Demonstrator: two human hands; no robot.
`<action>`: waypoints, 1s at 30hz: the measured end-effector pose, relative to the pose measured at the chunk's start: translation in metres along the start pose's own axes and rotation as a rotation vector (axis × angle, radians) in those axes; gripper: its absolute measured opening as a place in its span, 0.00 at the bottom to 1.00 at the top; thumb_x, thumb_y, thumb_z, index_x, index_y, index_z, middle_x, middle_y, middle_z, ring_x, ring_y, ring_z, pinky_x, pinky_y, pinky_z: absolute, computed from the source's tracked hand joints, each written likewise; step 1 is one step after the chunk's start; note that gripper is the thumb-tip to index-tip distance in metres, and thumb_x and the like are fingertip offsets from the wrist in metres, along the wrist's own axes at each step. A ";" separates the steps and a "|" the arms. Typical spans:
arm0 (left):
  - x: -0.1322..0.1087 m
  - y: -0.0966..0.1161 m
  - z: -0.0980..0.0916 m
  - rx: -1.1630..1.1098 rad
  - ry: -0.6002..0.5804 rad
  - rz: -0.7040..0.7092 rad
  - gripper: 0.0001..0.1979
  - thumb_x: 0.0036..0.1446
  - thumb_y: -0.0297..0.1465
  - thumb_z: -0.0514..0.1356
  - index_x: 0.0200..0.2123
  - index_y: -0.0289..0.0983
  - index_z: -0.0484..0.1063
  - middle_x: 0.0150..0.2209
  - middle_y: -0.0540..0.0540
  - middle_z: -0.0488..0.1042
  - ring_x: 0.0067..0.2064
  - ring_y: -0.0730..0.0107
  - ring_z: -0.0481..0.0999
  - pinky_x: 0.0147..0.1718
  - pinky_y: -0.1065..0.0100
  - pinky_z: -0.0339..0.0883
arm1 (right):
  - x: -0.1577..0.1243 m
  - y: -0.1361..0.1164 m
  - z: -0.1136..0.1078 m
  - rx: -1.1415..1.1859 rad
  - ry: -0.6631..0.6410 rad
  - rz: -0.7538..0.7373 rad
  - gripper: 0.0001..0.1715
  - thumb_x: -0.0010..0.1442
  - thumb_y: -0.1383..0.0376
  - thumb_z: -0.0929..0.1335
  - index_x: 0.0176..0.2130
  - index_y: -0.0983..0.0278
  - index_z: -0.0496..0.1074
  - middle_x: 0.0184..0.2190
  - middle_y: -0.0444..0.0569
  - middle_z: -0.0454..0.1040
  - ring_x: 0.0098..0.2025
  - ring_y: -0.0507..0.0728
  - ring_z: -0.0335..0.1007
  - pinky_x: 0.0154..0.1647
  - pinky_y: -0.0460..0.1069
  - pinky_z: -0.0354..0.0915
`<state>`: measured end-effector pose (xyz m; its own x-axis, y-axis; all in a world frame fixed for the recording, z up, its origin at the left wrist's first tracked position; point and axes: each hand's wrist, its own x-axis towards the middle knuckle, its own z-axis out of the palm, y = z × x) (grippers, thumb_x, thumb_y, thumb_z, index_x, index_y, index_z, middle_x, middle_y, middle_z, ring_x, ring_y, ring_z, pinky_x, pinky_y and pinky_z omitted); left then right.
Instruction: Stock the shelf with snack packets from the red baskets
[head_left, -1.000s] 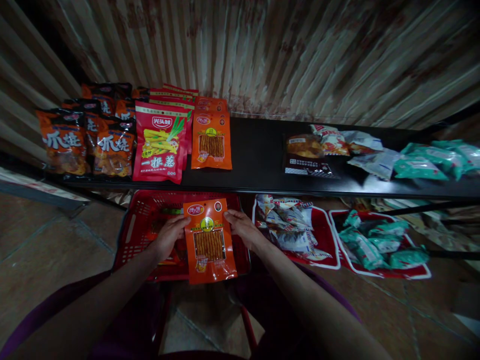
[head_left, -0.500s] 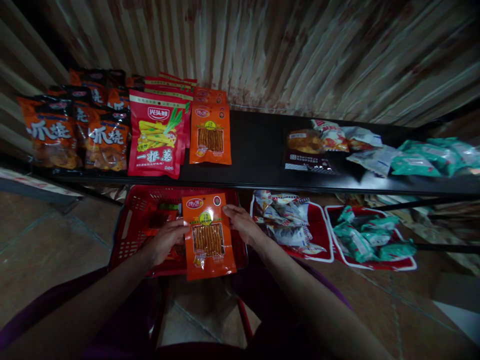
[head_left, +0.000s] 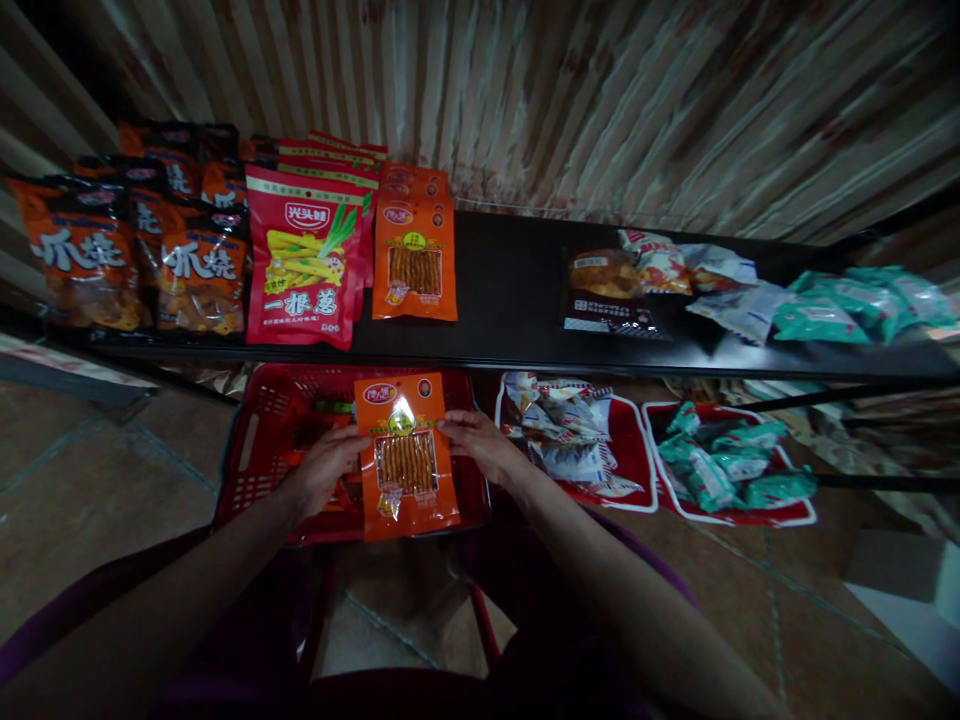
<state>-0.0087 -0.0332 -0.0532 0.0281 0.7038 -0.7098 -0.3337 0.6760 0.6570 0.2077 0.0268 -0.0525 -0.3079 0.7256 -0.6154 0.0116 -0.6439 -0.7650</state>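
An orange snack packet (head_left: 409, 460) with a clear window showing brown sticks is held upright above a red basket (head_left: 247, 440). My left hand (head_left: 330, 468) grips its left edge, with the fingertips behind it. At the opposite edge my right hand (head_left: 480, 440) is closed on the packet, thumb toward the front. Inside the basket, partly covered by my left hand, lie more orange packets. On the black shelf (head_left: 502, 290) just beyond stands a matching orange packet (head_left: 415, 255) with others behind it.
Left on the shelf are red snack bags (head_left: 304, 260) and several black-and-orange bags (head_left: 199, 265). Farther right lie a brown bag (head_left: 607, 290), white packets (head_left: 742, 305) and teal packets (head_left: 821, 315). Below, a basket of white packets (head_left: 574, 430) adjoins a basket of teal packets (head_left: 720, 465).
The whole view has shifted slightly, so the shelf and baskets appear a little farther left and higher. Both hands still hold the orange packet in much the same pose.
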 end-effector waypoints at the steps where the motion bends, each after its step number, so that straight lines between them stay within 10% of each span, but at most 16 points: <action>1: 0.001 0.000 0.001 -0.005 0.003 -0.001 0.12 0.43 0.30 0.65 0.35 0.35 0.74 0.32 0.44 0.79 0.31 0.64 0.78 0.34 0.64 0.69 | 0.000 0.000 0.000 -0.002 0.007 -0.001 0.13 0.43 0.61 0.75 0.25 0.65 0.71 0.23 0.42 0.73 0.25 0.48 0.66 0.28 0.44 0.62; 14: 0.000 -0.008 0.005 -0.005 -0.061 -0.086 0.18 0.42 0.30 0.65 0.40 0.33 0.73 0.33 0.42 0.79 0.28 0.66 0.77 0.31 0.65 0.68 | -0.001 0.000 -0.003 0.000 0.112 0.039 0.06 0.49 0.65 0.72 0.29 0.63 0.71 0.28 0.43 0.75 0.28 0.49 0.68 0.29 0.45 0.65; 22: 0.006 -0.009 0.002 -0.092 0.053 -0.046 0.12 0.48 0.25 0.62 0.39 0.35 0.72 0.35 0.43 0.79 0.31 0.66 0.78 0.33 0.66 0.70 | -0.025 0.026 -0.003 0.033 -0.132 0.223 0.18 0.39 0.65 0.77 0.33 0.64 0.73 0.31 0.44 0.78 0.34 0.53 0.74 0.41 0.50 0.69; 30: 0.010 -0.007 0.010 -0.121 0.110 -0.049 0.09 0.52 0.23 0.59 0.38 0.35 0.70 0.33 0.44 0.79 0.30 0.68 0.78 0.32 0.66 0.70 | -0.028 0.033 -0.003 0.208 -0.106 0.197 0.20 0.34 0.69 0.77 0.31 0.64 0.72 0.30 0.43 0.78 0.33 0.53 0.75 0.44 0.51 0.68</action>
<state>0.0032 -0.0286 -0.0625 -0.0538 0.6378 -0.7683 -0.4452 0.6734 0.5902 0.2197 -0.0145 -0.0610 -0.4167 0.5593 -0.7166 -0.1105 -0.8137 -0.5707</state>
